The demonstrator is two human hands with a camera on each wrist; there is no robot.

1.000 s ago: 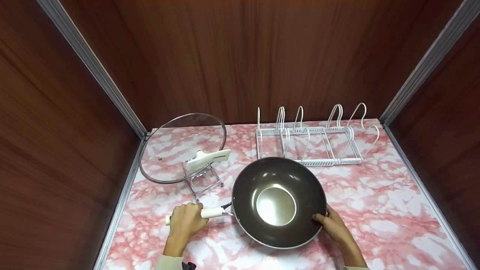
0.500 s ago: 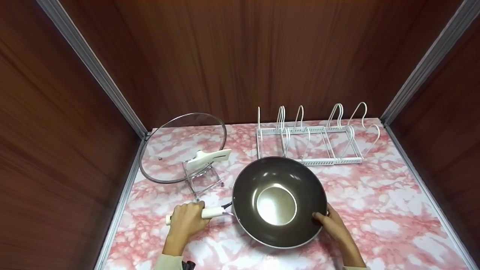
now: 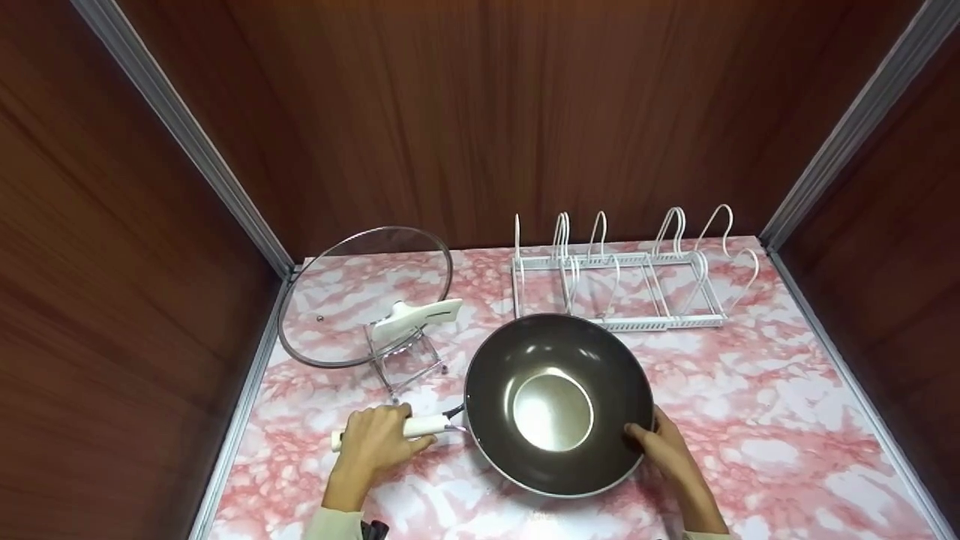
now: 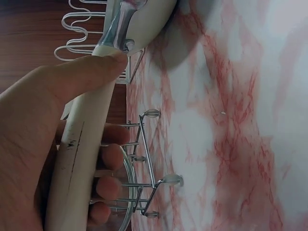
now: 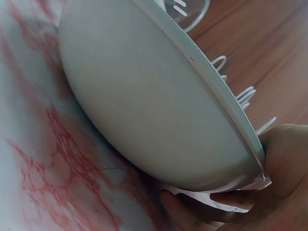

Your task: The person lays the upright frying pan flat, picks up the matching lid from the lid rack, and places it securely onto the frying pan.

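A wok (image 3: 553, 409), dark inside and cream outside, is held level low over the marbled tabletop; whether its base touches is unclear. My left hand (image 3: 375, 442) grips its cream handle (image 3: 426, 425) from above. The left wrist view shows fingers curled under that handle (image 4: 86, 130) and the thumb lying along it. At the wok's right rim, my right hand (image 3: 664, 450) holds on, thumb over the inner edge. In the right wrist view its fingers (image 5: 185, 211) reach beneath the cream outer wall (image 5: 154, 96).
Behind the wok stands a white wire rack (image 3: 637, 326) with several upright loops. On the left, a glass lid (image 3: 360, 292) with a cream knob (image 3: 416, 319) leans in a small chrome stand (image 3: 405, 379). Wooden panels (image 3: 480, 120) enclose the back and sides.
My left thumb has swung outward a little from the fist, and the left wrist has shifted slightly. The wok, right hand, lid and rack look unmoved.
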